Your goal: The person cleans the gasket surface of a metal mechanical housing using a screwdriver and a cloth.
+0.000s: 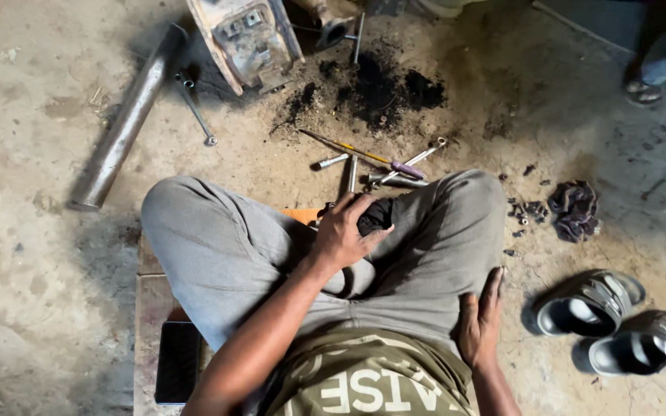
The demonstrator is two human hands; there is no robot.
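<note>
I sit on a low wooden stool [148, 296] with grey trousers over both bent knees. My left hand [344, 231] is between my knees, its fingers closed around a dark, greasy lump [377, 216] that may be a rag or a small part. My right hand [481, 320] lies flat on my right thigh, fingers apart, holding nothing. On the concrete floor just past my knees lie a screwdriver with a yellow shaft and purple handle [383, 160] and several metal socket wrenches [395, 179].
A long steel pipe [125, 123] lies at the left. A rusty metal casing [244, 38] stands at the top by a black oily stain [379, 88]. A dark crumpled rag [574, 209] and a pair of sandals [614, 320] are at the right. A black phone [176, 362] rests on the stool.
</note>
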